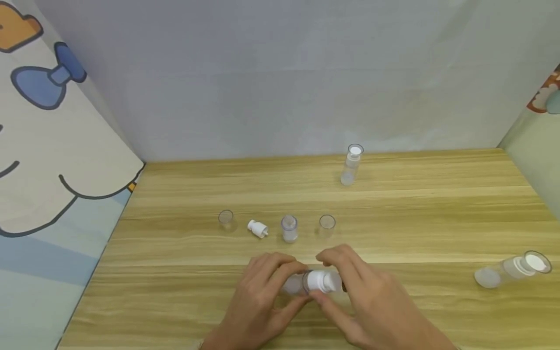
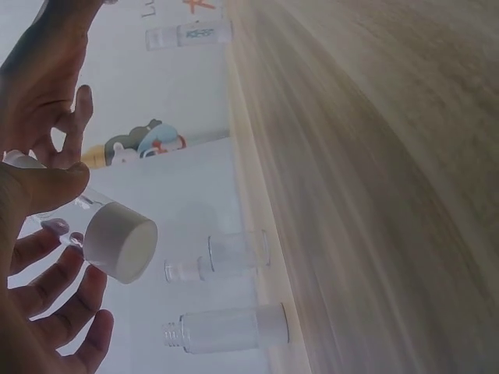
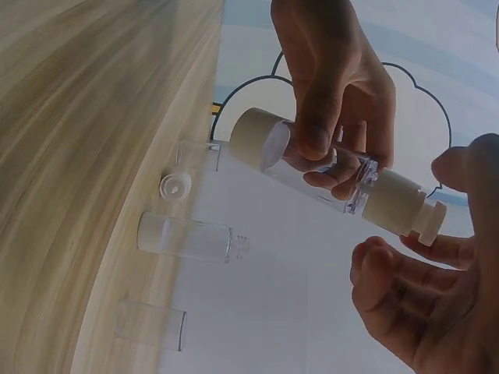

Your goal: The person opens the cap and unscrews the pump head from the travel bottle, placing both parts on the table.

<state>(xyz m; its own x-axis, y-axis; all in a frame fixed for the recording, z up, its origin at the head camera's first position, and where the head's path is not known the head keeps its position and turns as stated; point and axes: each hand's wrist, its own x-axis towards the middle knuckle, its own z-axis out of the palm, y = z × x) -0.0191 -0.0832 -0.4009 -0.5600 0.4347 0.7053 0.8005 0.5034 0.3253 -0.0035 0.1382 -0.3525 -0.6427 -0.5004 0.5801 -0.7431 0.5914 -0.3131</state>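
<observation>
I curl my left hand (image 1: 260, 299) round the bottle (image 1: 293, 285), near me in the middle; my right hand (image 1: 372, 296) bends loosely around its white pump (image 1: 317, 281), gripping nothing. I should hold still and turn the pump straight. Just beyond, a loose pump (image 1: 258, 228), lidless bottle (image 1: 289, 232) and two clear caps (image 1: 226, 221) could get bumped.

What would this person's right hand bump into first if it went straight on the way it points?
Most likely the white pump top of the bottle held by the left hand; it lies just ahead of the right hand. Depth makes any touch hard to judge.
</observation>
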